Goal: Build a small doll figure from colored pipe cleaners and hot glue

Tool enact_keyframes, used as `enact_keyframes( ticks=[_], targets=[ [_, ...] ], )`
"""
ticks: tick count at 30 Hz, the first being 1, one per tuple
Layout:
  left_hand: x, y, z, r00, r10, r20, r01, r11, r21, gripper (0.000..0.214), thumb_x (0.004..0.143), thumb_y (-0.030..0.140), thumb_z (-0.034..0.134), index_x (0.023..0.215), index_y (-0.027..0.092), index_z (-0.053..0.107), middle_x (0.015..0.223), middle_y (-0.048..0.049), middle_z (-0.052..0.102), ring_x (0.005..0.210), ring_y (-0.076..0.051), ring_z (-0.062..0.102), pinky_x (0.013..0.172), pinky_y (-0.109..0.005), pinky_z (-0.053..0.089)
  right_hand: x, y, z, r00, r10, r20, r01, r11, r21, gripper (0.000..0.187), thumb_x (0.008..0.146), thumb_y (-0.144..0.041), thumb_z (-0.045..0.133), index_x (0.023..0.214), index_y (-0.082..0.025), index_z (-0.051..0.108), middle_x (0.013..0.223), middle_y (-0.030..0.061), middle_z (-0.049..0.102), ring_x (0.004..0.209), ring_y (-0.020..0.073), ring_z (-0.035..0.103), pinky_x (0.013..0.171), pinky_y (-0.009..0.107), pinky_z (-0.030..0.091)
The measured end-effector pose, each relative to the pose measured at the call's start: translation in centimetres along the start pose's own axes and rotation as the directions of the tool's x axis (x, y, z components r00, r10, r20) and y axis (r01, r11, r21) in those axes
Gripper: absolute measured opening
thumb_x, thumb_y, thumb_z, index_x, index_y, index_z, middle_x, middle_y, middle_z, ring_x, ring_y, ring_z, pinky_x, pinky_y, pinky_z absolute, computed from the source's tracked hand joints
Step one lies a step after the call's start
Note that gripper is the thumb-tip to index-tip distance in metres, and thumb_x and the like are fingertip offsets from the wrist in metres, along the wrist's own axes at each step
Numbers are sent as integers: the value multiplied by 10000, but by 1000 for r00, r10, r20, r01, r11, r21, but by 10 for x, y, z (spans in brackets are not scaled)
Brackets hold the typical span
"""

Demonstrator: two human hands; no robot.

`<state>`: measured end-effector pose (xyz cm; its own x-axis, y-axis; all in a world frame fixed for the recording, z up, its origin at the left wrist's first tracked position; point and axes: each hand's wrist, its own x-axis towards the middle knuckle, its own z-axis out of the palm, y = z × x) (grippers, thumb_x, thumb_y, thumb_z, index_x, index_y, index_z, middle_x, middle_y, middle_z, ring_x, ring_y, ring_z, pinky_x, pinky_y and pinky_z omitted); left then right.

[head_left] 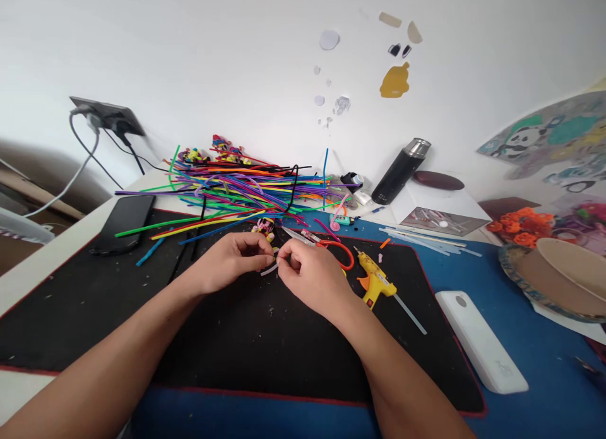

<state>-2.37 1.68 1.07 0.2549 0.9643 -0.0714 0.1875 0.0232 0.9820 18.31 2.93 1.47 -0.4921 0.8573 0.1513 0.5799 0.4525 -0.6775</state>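
Blue covering (544, 388) spreads over the right of my white counter (19, 388), and across the middle lies a black mat (237, 369) with red edging. Past my hands, at the back, sits a long heap of coloured pipe cleaners (265, 186), most running left to right. Right of the heap a dark flask (398, 174) leans; a white power bank (480, 341) lies just off the mat's right side, a black phone (124, 223) over on the left. My left hand (239, 259) and right hand (315, 271) meet near the mat's far edge, fingertips nearly touching. Just right of my right hand lies a yellow glue gun (376, 278), nozzle pointing away, with scissors (326, 242) partly behind that hand and a small colourful figure (264, 227) just beyond my left fingers. Smallest is the pale strip (269, 271) at my fingertips: its long axis slants from lower left up to the right thumb and finger, which pinch it. They are nearer; my left thumb and finger curl close, but I cannot tell whether they grip it too.
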Motion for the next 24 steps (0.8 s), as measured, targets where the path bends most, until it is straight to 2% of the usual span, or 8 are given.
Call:
enact_keyframes(
  ticks=[3, 6, 13, 19, 24],
  targets=[
    [0, -1, 0, 1000, -19, 12, 19, 1000, 23, 170, 784, 332, 772, 722, 185, 714, 670, 8, 643, 638, -138, 527, 631, -260, 399, 0, 0, 2, 1000, 12, 13, -11, 997, -73, 67, 919, -190, 651, 894, -248, 674, 635, -44, 620, 544, 141, 501, 583, 297, 275],
    [2, -5, 3, 999, -43, -20, 42, 999, -23, 186, 776, 348, 780, 721, 184, 713, 654, 7, 634, 626, -140, 528, 622, -265, 404, 0, 1, 4, 1000, 12, -1, -13, 994, -108, 64, 933, -187, 644, 923, -243, 674, 660, -33, 642, 570, 152, 524, 587, 300, 276],
    [4, -11, 3, 988, -94, -124, 63, 969, -237, 229, 712, 351, 865, 755, 185, 714, 622, 17, 638, 573, -131, 550, 583, -258, 425, 1, 4, 6, 999, 9, -52, -8, 1000, 23, 110, 963, -253, 688, 1073, -258, 685, 731, -32, 689, 625, 163, 596, 620, 289, 356],
    [3, -11, 4, 987, -142, -72, 117, 953, -280, 237, 707, 357, 862, 732, 184, 703, 600, 10, 635, 550, -132, 553, 531, -245, 392, 0, 4, 9, 996, -43, -73, 37, 997, -72, 203, 971, -255, 698, 1173, -267, 684, 770, -18, 715, 643, 177, 635, 600, 297, 339],
    [4, -10, 4, 987, -153, -51, 132, 949, -285, 243, 705, 367, 858, 722, 183, 701, 587, 3, 638, 544, -132, 550, 521, -245, 378, -1, 4, 11, 994, -91, -64, 80, 985, -151, 174, 1001, -250, 652, 1169, -263, 694, 750, -5, 726, 655, 190, 665, 593, 303, 314]
  ],
)
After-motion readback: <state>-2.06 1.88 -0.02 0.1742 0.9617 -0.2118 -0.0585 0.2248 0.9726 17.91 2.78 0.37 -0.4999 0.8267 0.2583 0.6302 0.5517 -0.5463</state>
